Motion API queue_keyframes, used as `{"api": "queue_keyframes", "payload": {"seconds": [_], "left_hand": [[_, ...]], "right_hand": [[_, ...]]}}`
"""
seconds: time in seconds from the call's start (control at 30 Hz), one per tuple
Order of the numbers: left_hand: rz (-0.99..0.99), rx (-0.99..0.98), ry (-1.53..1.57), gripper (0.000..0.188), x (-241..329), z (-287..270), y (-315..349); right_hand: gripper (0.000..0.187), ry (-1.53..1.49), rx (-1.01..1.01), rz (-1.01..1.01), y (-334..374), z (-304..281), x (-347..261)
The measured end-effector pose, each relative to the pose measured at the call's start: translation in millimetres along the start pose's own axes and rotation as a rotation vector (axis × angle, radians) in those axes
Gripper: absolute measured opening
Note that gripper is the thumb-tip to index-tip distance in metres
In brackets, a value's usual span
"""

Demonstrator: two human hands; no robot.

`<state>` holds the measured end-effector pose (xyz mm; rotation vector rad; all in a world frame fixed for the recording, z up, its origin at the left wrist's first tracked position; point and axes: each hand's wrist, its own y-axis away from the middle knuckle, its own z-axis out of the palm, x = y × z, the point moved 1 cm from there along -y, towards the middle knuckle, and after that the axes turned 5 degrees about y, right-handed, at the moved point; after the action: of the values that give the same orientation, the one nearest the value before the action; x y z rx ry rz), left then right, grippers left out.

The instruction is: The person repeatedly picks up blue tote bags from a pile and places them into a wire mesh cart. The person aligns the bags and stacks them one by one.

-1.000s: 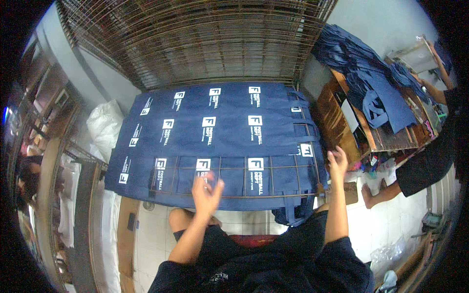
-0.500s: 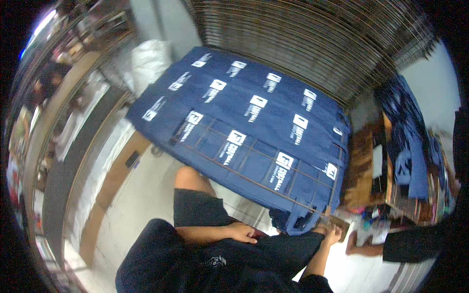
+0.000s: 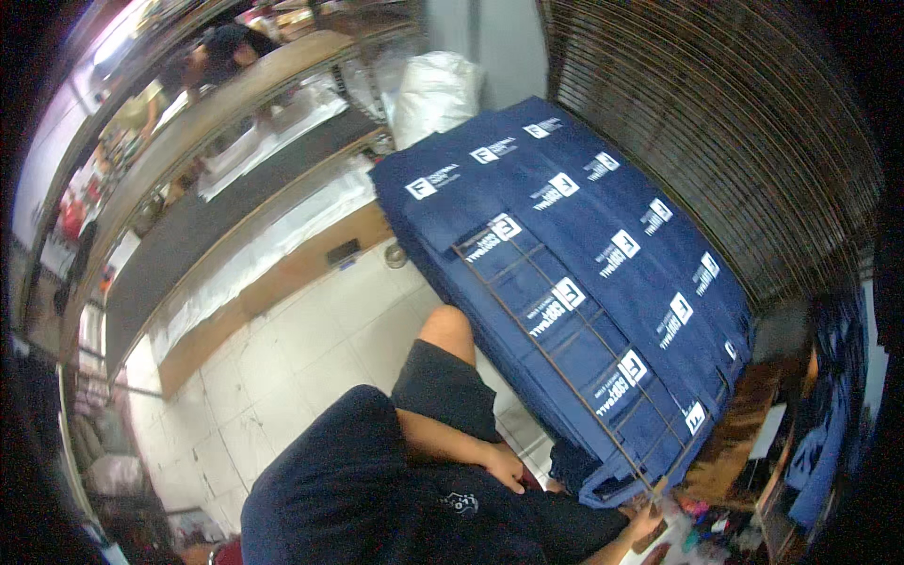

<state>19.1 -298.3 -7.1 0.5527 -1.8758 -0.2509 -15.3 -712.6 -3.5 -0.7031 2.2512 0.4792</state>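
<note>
A wide navy cloth (image 3: 612,226) with rows of white prints lies over a low table or stack in front of me. On its near side rests a thin brown metal frame (image 3: 556,363) with crossbars, running down to a pale handle-like end (image 3: 659,488). My left hand (image 3: 506,466) lies loosely on my lap, its fingers partly stretched and nothing seen in them. Just below the frame's end, at the cloth's near right corner, my right hand (image 3: 645,523) has its fingers curled. What they hold, if anything, is not clear.
Long shelves (image 3: 245,217) with white material stand to the left above a tiled floor (image 3: 292,367). A white sack (image 3: 435,99) stands behind the cloth. A ribbed shutter (image 3: 716,122) closes the far side. A person in dark clothing (image 3: 231,56) bends beyond the shelves.
My view has turned left, so the cloth and frame now sit farther right and more tilted. Another person's arm at the right is out of view. My hands keep nearly the same pose.
</note>
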Motion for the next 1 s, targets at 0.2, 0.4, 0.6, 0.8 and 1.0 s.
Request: {"api": "queue_keyframes", "payload": {"seconds": [0.2, 0.4, 0.6, 0.8, 1.0], "left_hand": [[0.072, 0.013, -0.049, 0.067, -6.7, 9.7, -11.8], [-0.052, -0.067, -0.010, 0.067, 16.3, -11.1, 3.7], [0.017, -0.016, 0.020, 0.066, -2.9, 3.8, -11.2], [0.004, 0.003, 0.027, 0.062, 11.0, -6.8, -0.3], [-0.037, 0.071, 0.056, 0.061, -0.7, 6.7, -11.7]], "right_hand": [[0.059, 0.312, 0.141, -0.125, -38.7, 4.8, 55.3], [0.054, 0.209, 0.120, -0.106, -15.3, 3.6, 29.0], [0.062, -0.112, 0.106, -0.340, -2.8, 5.8, 11.4], [0.060, 0.089, 0.089, -0.197, 4.1, 7.5, -12.9], [0.058, 0.061, 0.060, -0.194, -0.9, 12.4, -13.7]]}}
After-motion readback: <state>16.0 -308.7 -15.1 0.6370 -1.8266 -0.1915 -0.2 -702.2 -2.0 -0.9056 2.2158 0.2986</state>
